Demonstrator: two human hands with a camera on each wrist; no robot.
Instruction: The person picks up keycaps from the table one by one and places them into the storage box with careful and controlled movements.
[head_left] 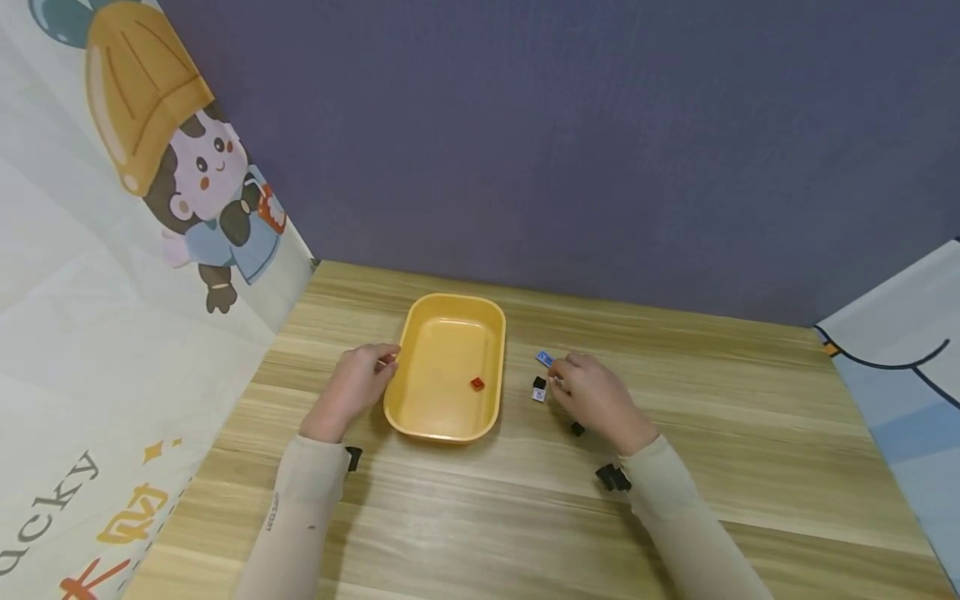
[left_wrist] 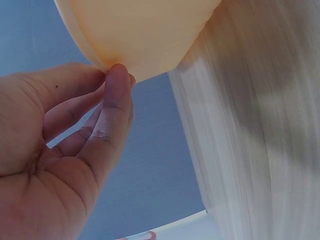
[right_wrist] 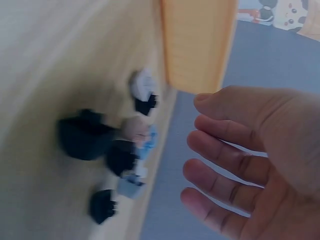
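Note:
My left hand (head_left: 356, 385) pinches the left rim of a yellow plastic tray (head_left: 442, 354) between thumb and fingers; the left wrist view shows this grip on the tray (left_wrist: 142, 35) up close. Inside the tray lies a small red piece (head_left: 477, 384). To the right of it, my right hand (head_left: 600, 398) hovers low by several small toy-brick-like pieces. Around its fingertips are a blue piece (head_left: 544, 358), a black-and-white piece (head_left: 539, 390) and a black piece (head_left: 577, 428). In the right wrist view the right hand's fingers (right_wrist: 215, 175) are loosely extended and hold nothing; the pieces there are blurred.
The wood-grain table (head_left: 480, 533) meets a dark blue panel (head_left: 555, 158) at the back. A printed cloth (head_left: 97, 333) hangs along the left side. Black things (head_left: 612, 477) show beside the right cuff, and another black thing (head_left: 354, 457) shows by the left cuff.

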